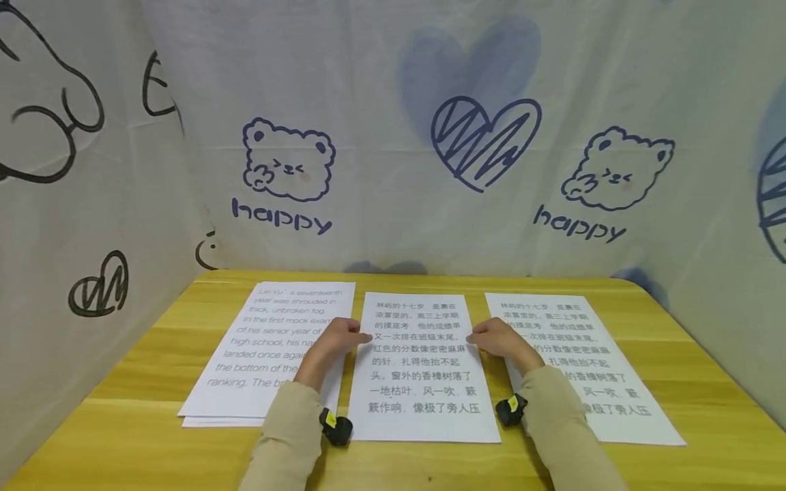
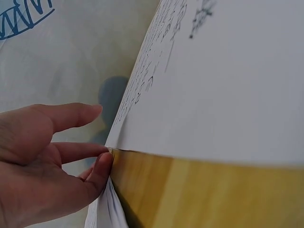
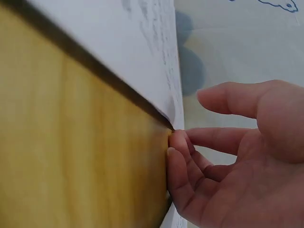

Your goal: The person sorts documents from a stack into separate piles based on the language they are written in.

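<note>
A white sheet of printed Chinese text (image 1: pixel 424 368) lies in the middle of the table, its long sides pointing away from me. My left hand (image 1: pixel 334 341) is at its left edge and my right hand (image 1: pixel 500 341) at its right edge, at about the same height. In the left wrist view, fingertips (image 2: pixel 103 159) touch the paper's edge while the thumb stands apart. The right wrist view likewise has fingertips (image 3: pixel 176 140) against the edge, where the paper bends up slightly, and the thumb is separate.
To the left lies a stack of sheets with English print (image 1: pixel 245 341), partly behind my left forearm. Another Chinese-text sheet (image 1: pixel 614 382) lies at the right, partly covered by my right arm. The yellow wood-grain table (image 1: pixel 123 436) ends at a patterned curtain (image 1: pixel 381 204).
</note>
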A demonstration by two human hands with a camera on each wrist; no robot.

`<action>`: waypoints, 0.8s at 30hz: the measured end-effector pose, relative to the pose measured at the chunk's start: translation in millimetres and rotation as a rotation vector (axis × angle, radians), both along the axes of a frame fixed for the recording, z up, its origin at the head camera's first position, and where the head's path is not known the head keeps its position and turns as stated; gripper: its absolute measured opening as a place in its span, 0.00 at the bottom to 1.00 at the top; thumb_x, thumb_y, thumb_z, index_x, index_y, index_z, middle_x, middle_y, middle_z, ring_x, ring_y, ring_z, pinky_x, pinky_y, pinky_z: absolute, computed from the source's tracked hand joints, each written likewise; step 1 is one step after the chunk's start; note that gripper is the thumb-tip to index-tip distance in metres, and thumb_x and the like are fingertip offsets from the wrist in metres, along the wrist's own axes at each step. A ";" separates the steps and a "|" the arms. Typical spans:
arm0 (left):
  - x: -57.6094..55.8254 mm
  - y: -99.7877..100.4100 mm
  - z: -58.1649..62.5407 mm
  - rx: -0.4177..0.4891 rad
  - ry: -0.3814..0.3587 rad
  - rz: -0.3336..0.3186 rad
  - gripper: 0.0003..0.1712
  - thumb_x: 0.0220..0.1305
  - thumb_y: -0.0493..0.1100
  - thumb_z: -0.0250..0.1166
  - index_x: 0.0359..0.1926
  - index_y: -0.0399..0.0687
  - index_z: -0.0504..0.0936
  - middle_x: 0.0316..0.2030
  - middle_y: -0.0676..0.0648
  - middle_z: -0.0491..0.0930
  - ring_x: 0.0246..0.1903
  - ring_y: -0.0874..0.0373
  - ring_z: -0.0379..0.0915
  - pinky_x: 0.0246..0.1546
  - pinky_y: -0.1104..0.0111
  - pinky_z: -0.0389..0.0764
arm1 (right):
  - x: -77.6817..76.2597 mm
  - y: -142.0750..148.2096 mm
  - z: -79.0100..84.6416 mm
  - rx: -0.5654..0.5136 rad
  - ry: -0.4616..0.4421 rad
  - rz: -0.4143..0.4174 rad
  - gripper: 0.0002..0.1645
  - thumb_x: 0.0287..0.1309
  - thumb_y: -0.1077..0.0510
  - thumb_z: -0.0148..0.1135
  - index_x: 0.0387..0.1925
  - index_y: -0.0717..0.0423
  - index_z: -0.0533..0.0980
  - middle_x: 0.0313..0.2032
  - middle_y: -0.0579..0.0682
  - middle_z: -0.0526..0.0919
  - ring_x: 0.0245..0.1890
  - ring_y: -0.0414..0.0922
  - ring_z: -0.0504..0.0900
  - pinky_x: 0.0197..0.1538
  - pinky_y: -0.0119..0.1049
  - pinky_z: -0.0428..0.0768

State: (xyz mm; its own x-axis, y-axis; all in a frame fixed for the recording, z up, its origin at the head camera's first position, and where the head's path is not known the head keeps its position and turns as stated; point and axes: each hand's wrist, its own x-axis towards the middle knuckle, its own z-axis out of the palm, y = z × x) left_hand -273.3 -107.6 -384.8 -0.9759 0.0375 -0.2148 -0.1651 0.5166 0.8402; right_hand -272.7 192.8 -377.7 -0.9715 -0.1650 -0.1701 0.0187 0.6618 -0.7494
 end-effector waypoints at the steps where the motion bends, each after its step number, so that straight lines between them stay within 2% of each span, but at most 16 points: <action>1: 0.2 -0.3 0.2 -0.006 0.000 0.001 0.13 0.59 0.37 0.66 0.38 0.29 0.76 0.32 0.44 0.70 0.31 0.56 0.63 0.34 0.68 0.66 | 0.1 -1.0 0.3 0.012 0.015 0.016 0.20 0.62 0.62 0.55 0.16 0.54 0.63 0.13 0.45 0.60 0.14 0.40 0.58 0.24 0.32 0.60; 4: -0.2 -0.7 0.2 -0.010 0.003 0.001 0.13 0.59 0.37 0.66 0.40 0.29 0.77 0.33 0.42 0.70 0.33 0.53 0.64 0.35 0.65 0.67 | 1.0 -3.5 0.0 0.013 0.028 0.021 0.21 0.63 0.62 0.55 0.15 0.52 0.62 0.12 0.43 0.57 0.13 0.39 0.56 0.23 0.32 0.58; 6: 0.4 -0.8 0.6 -0.012 0.005 0.000 0.20 0.60 0.37 0.65 0.50 0.28 0.77 0.43 0.37 0.74 0.41 0.50 0.69 0.44 0.62 0.72 | 1.8 -4.6 0.1 0.017 0.024 0.008 0.20 0.63 0.61 0.56 0.16 0.53 0.64 0.12 0.43 0.57 0.14 0.40 0.56 0.23 0.33 0.58; 8: 0.6 -0.4 0.6 -0.010 0.001 -0.004 0.29 0.60 0.37 0.65 0.60 0.25 0.71 0.55 0.32 0.72 0.49 0.46 0.69 0.53 0.57 0.71 | 2.6 -5.1 0.4 0.022 0.017 0.000 0.19 0.63 0.61 0.56 0.17 0.54 0.65 0.13 0.44 0.57 0.15 0.40 0.56 0.23 0.33 0.58; 10: 0.5 0.1 0.4 -0.010 -0.007 -0.008 0.32 0.61 0.37 0.65 0.62 0.25 0.68 0.60 0.31 0.68 0.52 0.45 0.68 0.57 0.55 0.69 | 3.1 -5.2 1.1 0.032 0.022 0.003 0.21 0.64 0.60 0.56 0.16 0.53 0.63 0.13 0.44 0.57 0.15 0.40 0.56 0.24 0.33 0.58; 12: 0.3 0.1 0.5 -0.015 -0.011 -0.017 0.26 0.61 0.38 0.64 0.58 0.27 0.72 0.56 0.31 0.70 0.49 0.46 0.68 0.54 0.56 0.70 | 3.8 -5.4 1.8 0.041 0.028 0.004 0.21 0.64 0.60 0.56 0.16 0.53 0.62 0.13 0.45 0.58 0.15 0.41 0.56 0.24 0.33 0.59; 15: 0.1 -0.6 0.8 -0.027 -0.008 -0.022 0.24 0.62 0.39 0.64 0.56 0.28 0.74 0.53 0.34 0.71 0.46 0.48 0.67 0.50 0.59 0.70 | 4.0 -5.6 2.3 0.044 0.032 0.007 0.22 0.65 0.59 0.56 0.17 0.52 0.60 0.14 0.45 0.59 0.16 0.41 0.58 0.25 0.34 0.59; 17: -0.3 -0.6 1.4 -0.021 -0.011 -0.028 0.19 0.63 0.39 0.64 0.49 0.28 0.75 0.47 0.35 0.72 0.42 0.49 0.67 0.45 0.61 0.69 | 4.3 -5.9 3.1 0.038 0.029 -0.001 0.21 0.64 0.59 0.56 0.17 0.52 0.60 0.14 0.45 0.59 0.16 0.41 0.59 0.25 0.33 0.60; 19: 0.3 -0.5 2.0 -0.017 -0.010 -0.025 0.25 0.63 0.39 0.64 0.57 0.28 0.74 0.53 0.35 0.73 0.46 0.50 0.68 0.50 0.60 0.70 | 4.1 -5.6 3.0 0.026 0.028 -0.006 0.20 0.64 0.59 0.56 0.18 0.53 0.61 0.14 0.45 0.59 0.16 0.41 0.59 0.25 0.34 0.60; 20: 0.3 -0.2 2.2 -0.011 -0.013 -0.028 0.23 0.63 0.39 0.63 0.54 0.26 0.74 0.48 0.34 0.73 0.42 0.51 0.68 0.48 0.61 0.70 | 4.3 -5.7 3.0 0.016 0.027 -0.012 0.18 0.64 0.59 0.56 0.20 0.55 0.64 0.15 0.45 0.60 0.16 0.41 0.59 0.25 0.34 0.61; 21: 0.4 0.0 2.3 -0.003 -0.016 -0.029 0.23 0.63 0.38 0.63 0.54 0.26 0.74 0.48 0.33 0.73 0.42 0.50 0.68 0.48 0.61 0.70 | 4.4 -5.7 2.9 0.005 0.024 -0.018 0.15 0.64 0.59 0.56 0.22 0.58 0.67 0.15 0.46 0.60 0.16 0.41 0.59 0.25 0.34 0.61; 23: 0.6 0.3 2.9 0.012 -0.019 -0.025 0.25 0.63 0.37 0.63 0.59 0.28 0.73 0.51 0.32 0.73 0.43 0.50 0.68 0.50 0.60 0.71 | 4.6 -5.5 2.6 -0.018 0.017 -0.035 0.09 0.64 0.59 0.56 0.34 0.63 0.76 0.18 0.48 0.65 0.17 0.42 0.61 0.26 0.34 0.63; 24: 0.7 0.4 3.1 0.019 -0.021 -0.020 0.28 0.63 0.37 0.63 0.63 0.31 0.70 0.56 0.32 0.71 0.47 0.50 0.68 0.53 0.59 0.70 | 4.4 -5.3 2.4 -0.028 0.015 -0.043 0.12 0.64 0.60 0.56 0.42 0.65 0.78 0.21 0.50 0.69 0.17 0.42 0.61 0.27 0.34 0.64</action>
